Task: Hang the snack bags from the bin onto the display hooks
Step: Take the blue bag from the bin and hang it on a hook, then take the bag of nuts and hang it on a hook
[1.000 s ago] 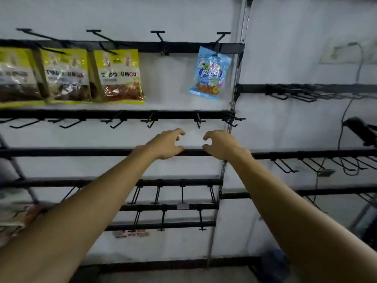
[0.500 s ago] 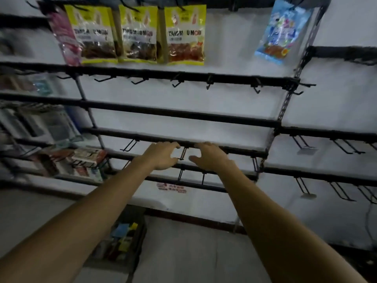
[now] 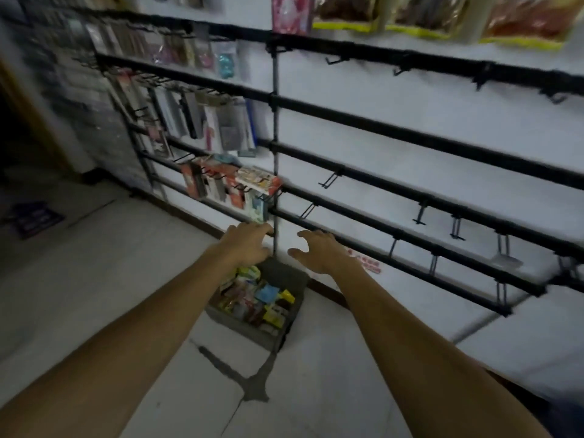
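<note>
- Rack (image 3: pixel 410 134): black rails across a white wall, split by an upright post (image 3: pixel 275 159). The right-hand bay is mostly bare, so there is wide room to hang stock. The left-hand bay is crowded with packets (image 3: pixel 218 184).
- Floor (image 3: pixel 104 267): pale tile, with open standing room to the left and in front of the bin. A dark crack runs out from the bin's near corner.
- Yellow bags (image 3: pixel 442 23): already hung along the top rail, at the upper right edge of view and blurred.
- Bin (image 3: pixel 243 330): grey, on the floor against the rack's foot, just below the post.
- Snack bags (image 3: pixel 252 298): a loose mixed heap inside the bin, none in hand yet. Likely fault: grabbing into the heap lifts several at once, or takes one by the body so its hang-hole is hard to present.
- Left hand (image 3: pixel 249 245): empty, fingers spread and gently curved, above the bin's far rim.
- Right hand (image 3: pixel 322 251): empty, fingers splayed, right of the post and in front of the lowest rails. Likely fault: knuckles catching a rail or hook on the way down.
- Display hooks (image 3: pixel 420 213): thin, black and projecting, most of them vacant on the lower rails. A missed hole would drop the bag to the floor.
</note>
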The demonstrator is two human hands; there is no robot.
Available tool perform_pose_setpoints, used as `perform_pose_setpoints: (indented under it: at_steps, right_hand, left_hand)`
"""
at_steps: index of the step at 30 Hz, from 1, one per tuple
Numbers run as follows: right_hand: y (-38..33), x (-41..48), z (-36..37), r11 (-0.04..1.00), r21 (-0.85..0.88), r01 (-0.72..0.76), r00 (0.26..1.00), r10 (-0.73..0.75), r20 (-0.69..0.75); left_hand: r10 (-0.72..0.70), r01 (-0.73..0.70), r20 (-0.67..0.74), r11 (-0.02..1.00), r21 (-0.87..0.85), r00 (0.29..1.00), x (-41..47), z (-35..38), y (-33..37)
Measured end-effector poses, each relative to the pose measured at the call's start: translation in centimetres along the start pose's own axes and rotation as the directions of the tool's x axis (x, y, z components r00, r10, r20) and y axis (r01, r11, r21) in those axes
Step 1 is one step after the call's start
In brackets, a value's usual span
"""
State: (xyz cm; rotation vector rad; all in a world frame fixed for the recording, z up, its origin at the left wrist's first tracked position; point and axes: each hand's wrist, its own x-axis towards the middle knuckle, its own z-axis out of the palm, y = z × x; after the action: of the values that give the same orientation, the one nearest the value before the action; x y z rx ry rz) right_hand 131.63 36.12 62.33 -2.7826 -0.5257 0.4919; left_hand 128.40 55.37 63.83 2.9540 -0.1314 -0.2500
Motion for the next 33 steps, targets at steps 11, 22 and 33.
perform_pose_setpoints:
  at_steps: [11, 22, 33]
  right_hand:
    - [-6.1, 11.9, 7.0, 0.996, 0.065, 0.055, 0.987, -0.064, 0.144]
    - [-6.2, 28.9, 13.5, 0.983, 0.18, -0.038, 0.921, -0.035, 0.388]
    - [-6.9, 38.5, 17.9, 0.969, 0.189, -0.158, 0.875, 0.049, 0.481]
  left_hand:
    - [-0.097, 0.104, 0.145, 0.994, -0.043, 0.985, 3.6, 6.0, -12.8]
    - [-0.202, 0.244, 0.292, 0.963, -0.115, 0.935, 16.3, 11.2, -21.1]
    - [-0.251, 0.37, 0.426, 0.901, -0.225, 0.869, 21.1, 16.6, -27.6]
